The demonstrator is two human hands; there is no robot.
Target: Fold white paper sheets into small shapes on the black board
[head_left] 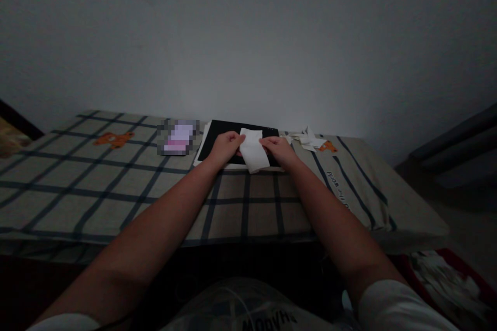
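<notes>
Both my hands hold one small white sheet of paper [253, 151] above a black board [217, 137] that lies on the checked cloth. My left hand [225, 147] pinches the sheet's left edge with its fingers closed. My right hand [278, 149] grips the right edge, fingers closed too. The sheet hangs tilted, its lower corner toward me.
The surface is covered by a beige cloth with dark stripes [116, 186] and small orange bear prints [113, 139]. A pile of folded white paper pieces [308, 139] lies right of the board. A blurred pinkish object [179, 137] lies left of it. A wall rises just behind.
</notes>
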